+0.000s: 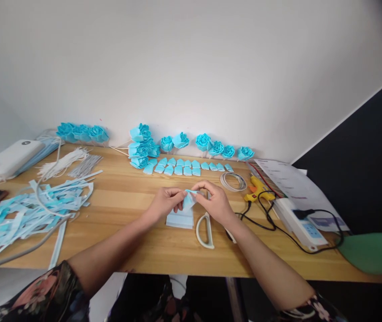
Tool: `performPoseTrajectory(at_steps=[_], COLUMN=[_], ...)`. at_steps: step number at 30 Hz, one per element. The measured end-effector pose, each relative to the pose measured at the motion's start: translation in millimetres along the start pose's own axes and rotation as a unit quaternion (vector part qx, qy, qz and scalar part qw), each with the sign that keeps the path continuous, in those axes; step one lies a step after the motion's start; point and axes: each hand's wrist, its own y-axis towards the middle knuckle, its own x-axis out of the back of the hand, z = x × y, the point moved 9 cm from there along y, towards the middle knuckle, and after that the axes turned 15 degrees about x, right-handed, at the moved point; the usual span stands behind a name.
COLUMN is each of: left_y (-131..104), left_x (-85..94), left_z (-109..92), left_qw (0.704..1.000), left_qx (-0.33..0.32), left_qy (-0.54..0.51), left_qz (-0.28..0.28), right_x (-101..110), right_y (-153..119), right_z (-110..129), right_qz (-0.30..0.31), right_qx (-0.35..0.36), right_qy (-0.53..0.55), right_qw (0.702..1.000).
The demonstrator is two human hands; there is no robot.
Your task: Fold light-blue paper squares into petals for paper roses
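Left hand [168,201], right hand [215,202], fingertips pinching blue piece [189,202], long axis front-to-back, free end nearest

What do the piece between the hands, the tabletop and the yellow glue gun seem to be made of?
Pale-blue piece: matte, thin nonwoven fabric or perhaps paper, judging by its soft folds.
Tabletop: wood or wood-look laminate with a slight sheen, given its plank-like grain.
Glue gun: probably smooth hard plastic, from its evenly coloured, moulded-looking body.

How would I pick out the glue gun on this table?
On the wooden table, look to the right of the person's right hand. Between the pale coil and the white power strip lies the glue gun, set apart by its yellow body.
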Motion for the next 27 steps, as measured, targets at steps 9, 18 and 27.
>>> performPoseTrajectory(at_steps=[9, 18, 27], left_y=[-2, 0, 3], left_x=[1.6, 5.3, 9.5], left_z=[-3, -3, 1], left_qw=[1.000, 0.998, 0.997], left_qx=[-0.008, -0.014, -0.028], left_qy=[-0.026, -0.057, -0.064], left_qz=[0.003, -0.017, -0.029], right_x=[-2, -3, -7], right_y=[2, 2, 1], right_z=[10, 10, 8], right_qz=[0.010, 0.014, 0.055], right_qx=[0.069, 0.073, 0.025], right_qy=[0.004, -0.002, 0.064], right_qw=[0.998, 0.997, 0.996])
